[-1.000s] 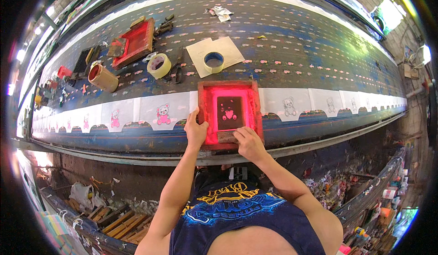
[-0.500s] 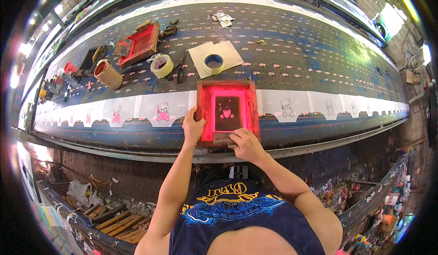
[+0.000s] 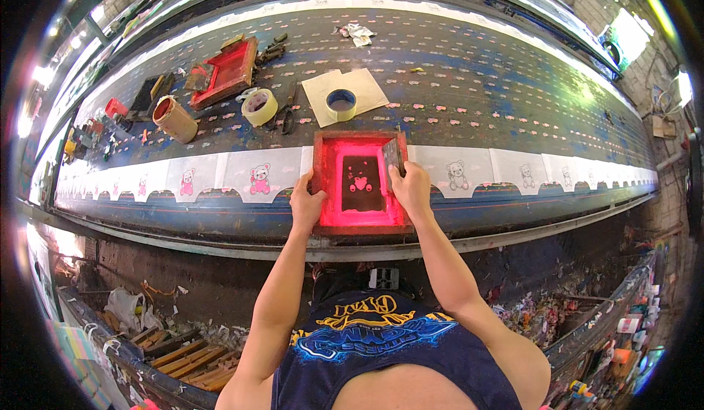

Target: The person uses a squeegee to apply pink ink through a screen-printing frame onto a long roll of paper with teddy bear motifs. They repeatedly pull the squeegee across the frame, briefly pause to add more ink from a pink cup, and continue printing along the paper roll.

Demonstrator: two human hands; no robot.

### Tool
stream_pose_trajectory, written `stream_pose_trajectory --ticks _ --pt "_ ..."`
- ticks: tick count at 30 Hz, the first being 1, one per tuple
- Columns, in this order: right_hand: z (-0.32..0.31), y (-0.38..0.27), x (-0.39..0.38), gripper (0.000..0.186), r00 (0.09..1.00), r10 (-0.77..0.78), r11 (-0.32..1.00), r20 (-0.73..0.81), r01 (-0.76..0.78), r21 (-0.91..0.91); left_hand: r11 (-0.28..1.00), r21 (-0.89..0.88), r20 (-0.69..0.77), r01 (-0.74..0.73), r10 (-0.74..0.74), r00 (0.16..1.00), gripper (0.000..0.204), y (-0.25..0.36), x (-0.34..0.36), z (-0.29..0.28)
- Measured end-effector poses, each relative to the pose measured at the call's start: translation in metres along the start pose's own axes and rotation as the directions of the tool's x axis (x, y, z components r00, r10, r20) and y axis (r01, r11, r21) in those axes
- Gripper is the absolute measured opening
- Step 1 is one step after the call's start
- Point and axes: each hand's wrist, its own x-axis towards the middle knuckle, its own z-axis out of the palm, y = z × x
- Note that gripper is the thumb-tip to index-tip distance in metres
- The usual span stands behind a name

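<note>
Left fingers (image 3: 303,183) clasp a red frame (image 3: 323,153); right fingers (image 3: 397,175) pinch a scraper (image 3: 397,152) at its right side. Inking seems finished; lifting needs steadiness.

Head camera: left fisheye of two on my head, facing down.
Shirt (image 3: 381,337): nearest, at the lower edge.
My left hand (image 3: 306,202), right hand (image 3: 412,190): mid-view, from above.
Table (image 3: 506,137): reaching beyond, ahead.
</note>
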Motion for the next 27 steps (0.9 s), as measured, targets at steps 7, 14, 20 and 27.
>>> stream_pose_trajectory --ticks 7,14,20,27 --pt "0.005 0.015 0.011 0.034 0.996 0.087 0.99 -0.033 -0.09 -0.108 1.0 -0.012 0.01 -0.006 0.006 1.0 0.07 0.006 0.001 0.003" --pt "-0.027 -0.017 -0.003 0.033 0.994 -0.055 0.964 -0.09 0.03 -0.264 0.977 -0.176 0.069 0.119 -0.109 0.992 0.07 0.039 -0.012 -0.021" --pt "-0.02 -0.064 -0.042 0.035 0.886 -0.449 0.892 0.118 0.451 0.009 0.998 0.055 0.081 -0.036 0.031 0.996 0.07 0.045 -0.057 -0.064" --pt "0.033 -0.131 -0.076 0.04 0.689 -0.672 0.739 0.27 0.601 0.306 0.98 -0.03 0.003 0.198 -0.198 0.98 0.063 0.061 -0.139 -0.139"
